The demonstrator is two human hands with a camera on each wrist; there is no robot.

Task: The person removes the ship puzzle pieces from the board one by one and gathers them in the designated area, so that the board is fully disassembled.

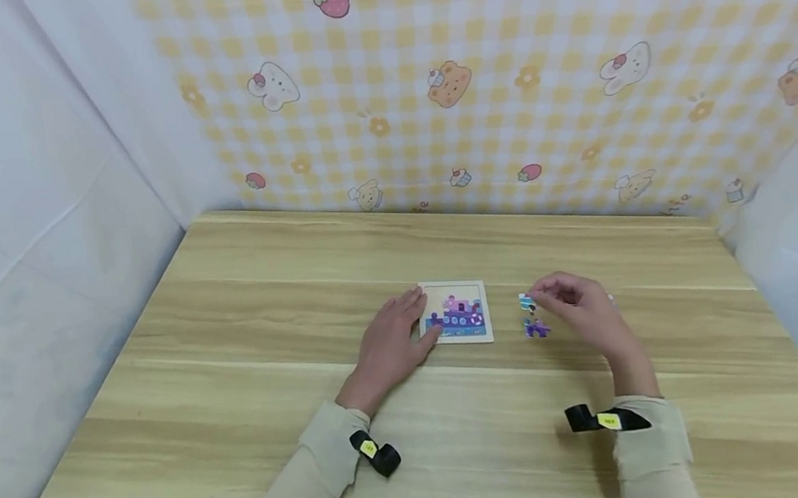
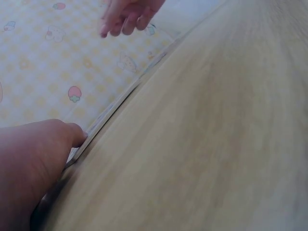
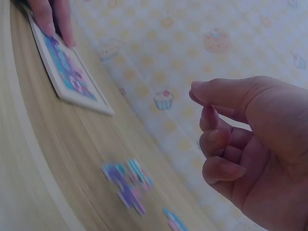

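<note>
A white-framed jigsaw puzzle tray (image 1: 488, 323) lies on the table, holding part of a purple boat on blue water. My left hand (image 1: 396, 342) rests along its left side, fingers extended and thumb on the lower left edge. To the right of the tray, my right hand (image 1: 583, 310) is raised beside loose puzzle pieces. One is a purple piece (image 1: 537, 329); near it is a blue-striped piece (image 3: 137, 172). In the right wrist view the right thumb and index tips come close together, the other fingers loosely curled, with nothing visible between them.
Another loose piece (image 3: 174, 220) lies farther right, mostly hidden behind the right hand in the head view. The wooden table (image 1: 212, 324) meets a yellow checked cloth (image 1: 541, 121) at its back edge. Pale sheets hang at both sides.
</note>
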